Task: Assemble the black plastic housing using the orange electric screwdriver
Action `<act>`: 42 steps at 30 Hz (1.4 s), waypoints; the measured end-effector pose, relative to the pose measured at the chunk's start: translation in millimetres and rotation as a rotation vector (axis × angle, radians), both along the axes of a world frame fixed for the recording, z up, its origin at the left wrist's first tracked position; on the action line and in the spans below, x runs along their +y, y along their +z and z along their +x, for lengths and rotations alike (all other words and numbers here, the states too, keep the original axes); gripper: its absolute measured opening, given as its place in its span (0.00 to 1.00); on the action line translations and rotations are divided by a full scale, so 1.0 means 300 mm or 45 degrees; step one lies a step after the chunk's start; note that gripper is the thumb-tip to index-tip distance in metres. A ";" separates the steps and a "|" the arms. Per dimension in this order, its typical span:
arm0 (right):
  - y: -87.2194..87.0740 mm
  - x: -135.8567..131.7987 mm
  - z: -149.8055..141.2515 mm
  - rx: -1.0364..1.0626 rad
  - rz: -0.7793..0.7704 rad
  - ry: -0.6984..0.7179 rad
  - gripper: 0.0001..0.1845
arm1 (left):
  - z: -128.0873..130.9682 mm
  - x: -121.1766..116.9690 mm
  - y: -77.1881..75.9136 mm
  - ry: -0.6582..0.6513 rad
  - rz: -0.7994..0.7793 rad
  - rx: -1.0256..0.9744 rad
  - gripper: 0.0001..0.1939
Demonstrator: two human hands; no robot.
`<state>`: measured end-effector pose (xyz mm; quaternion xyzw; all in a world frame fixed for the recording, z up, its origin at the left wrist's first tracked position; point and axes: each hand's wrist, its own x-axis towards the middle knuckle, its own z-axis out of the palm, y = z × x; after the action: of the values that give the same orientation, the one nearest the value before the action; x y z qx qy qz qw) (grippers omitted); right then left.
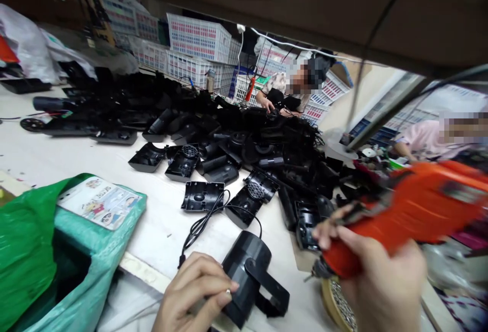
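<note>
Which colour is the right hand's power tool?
The power tool is orange-red, best seen in the head view.

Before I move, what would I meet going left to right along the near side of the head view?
Green plastic bag → left hand pinching a small metal piece → black cylindrical housing with a bracket → orange power screwdriver gripped in the right hand.

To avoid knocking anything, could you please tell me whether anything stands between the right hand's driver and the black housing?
Nothing separate is visible between them; only the bracket on the housing juts toward the driver. The bowl shows right of that gap.
</note>
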<state>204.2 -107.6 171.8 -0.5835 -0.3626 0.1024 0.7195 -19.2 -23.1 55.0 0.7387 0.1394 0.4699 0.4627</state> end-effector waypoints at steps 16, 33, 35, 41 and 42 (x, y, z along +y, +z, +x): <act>0.016 0.006 -0.225 0.191 0.329 0.627 0.04 | -0.018 -0.010 -0.005 0.003 0.233 0.101 0.06; -0.007 0.023 -0.223 0.112 0.460 0.627 0.06 | -0.008 -0.033 0.040 0.169 0.526 0.266 0.06; 0.000 0.020 -0.223 0.179 0.460 0.594 0.05 | 0.013 -0.055 0.031 0.253 0.505 0.278 0.09; 0.051 0.057 -0.207 0.309 0.295 0.459 0.07 | 0.069 -0.089 -0.012 0.455 0.646 0.651 0.39; 0.055 0.073 -0.205 0.326 0.326 0.371 0.07 | 0.071 -0.090 -0.021 0.456 0.644 0.730 0.44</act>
<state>142.7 -85.7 188.1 -0.4112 -0.3589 0.2316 0.8053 2.2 -50.2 48.6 0.8939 0.2689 0.3378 0.1202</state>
